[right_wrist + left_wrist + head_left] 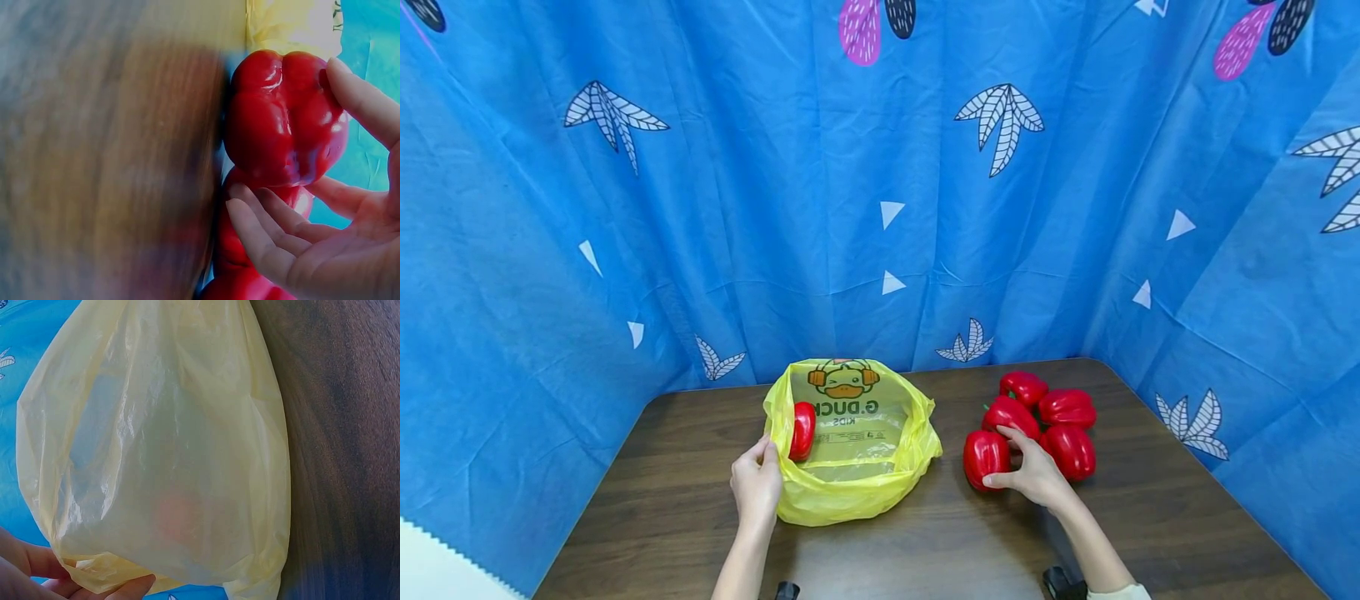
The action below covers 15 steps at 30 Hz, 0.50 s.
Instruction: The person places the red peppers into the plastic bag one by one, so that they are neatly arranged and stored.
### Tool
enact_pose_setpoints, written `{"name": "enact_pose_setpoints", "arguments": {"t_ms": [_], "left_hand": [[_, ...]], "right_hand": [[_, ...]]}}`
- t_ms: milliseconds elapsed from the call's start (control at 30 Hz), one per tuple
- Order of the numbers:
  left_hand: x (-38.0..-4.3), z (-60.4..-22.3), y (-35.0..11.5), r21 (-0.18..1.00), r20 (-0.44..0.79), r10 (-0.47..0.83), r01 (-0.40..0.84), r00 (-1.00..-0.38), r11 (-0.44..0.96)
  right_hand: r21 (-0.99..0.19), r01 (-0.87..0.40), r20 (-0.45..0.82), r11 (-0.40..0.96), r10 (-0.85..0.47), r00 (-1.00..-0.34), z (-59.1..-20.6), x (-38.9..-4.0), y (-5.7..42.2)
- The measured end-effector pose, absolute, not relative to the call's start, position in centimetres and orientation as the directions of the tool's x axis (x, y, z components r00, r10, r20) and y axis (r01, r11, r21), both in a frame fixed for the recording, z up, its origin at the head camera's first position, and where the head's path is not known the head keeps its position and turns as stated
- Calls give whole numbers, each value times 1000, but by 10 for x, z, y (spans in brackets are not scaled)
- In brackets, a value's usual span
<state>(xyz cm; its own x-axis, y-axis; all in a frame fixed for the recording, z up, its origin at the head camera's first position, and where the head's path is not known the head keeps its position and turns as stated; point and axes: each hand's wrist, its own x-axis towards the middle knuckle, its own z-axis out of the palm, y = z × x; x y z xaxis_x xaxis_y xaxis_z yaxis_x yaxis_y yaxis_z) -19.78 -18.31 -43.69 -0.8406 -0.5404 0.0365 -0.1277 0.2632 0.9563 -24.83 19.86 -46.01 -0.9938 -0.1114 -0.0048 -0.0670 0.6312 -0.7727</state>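
Observation:
A yellow plastic bag (pixel 842 500) with a duck print stands with its mouth spread wide; one red bell pepper (pixel 802 432) lies inside. My left hand (pixel 756 479) pinches the bag's left rim. In the left wrist view the bag (pixel 181 450) fills most of the picture, with thumb and fingers (pixel 134 589) at its edge. Right of the bag, my right hand (pixel 1033 471) has its thumb and fingers about the nearest bell pepper (pixel 985 458). The right wrist view shows the thumb against that pepper (pixel 281 119), while several fingers (pixel 262 240) spread below it.
Behind that pepper several more red bell peppers (pixel 1067 408) lie bunched together on the dark wooden table (pixel 662 492). A blue patterned curtain (pixel 820 208) hangs along the table's back and sides.

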Motion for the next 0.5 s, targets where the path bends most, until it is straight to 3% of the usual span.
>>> {"name": "enact_pose_setpoints", "arguments": {"t_ms": [500], "left_hand": [[-198,-436,-182,955,50,-533,-116,-845,272]], "right_hand": [[-783,-24,-49,621,-100,-994,-460,-249,199]]}}
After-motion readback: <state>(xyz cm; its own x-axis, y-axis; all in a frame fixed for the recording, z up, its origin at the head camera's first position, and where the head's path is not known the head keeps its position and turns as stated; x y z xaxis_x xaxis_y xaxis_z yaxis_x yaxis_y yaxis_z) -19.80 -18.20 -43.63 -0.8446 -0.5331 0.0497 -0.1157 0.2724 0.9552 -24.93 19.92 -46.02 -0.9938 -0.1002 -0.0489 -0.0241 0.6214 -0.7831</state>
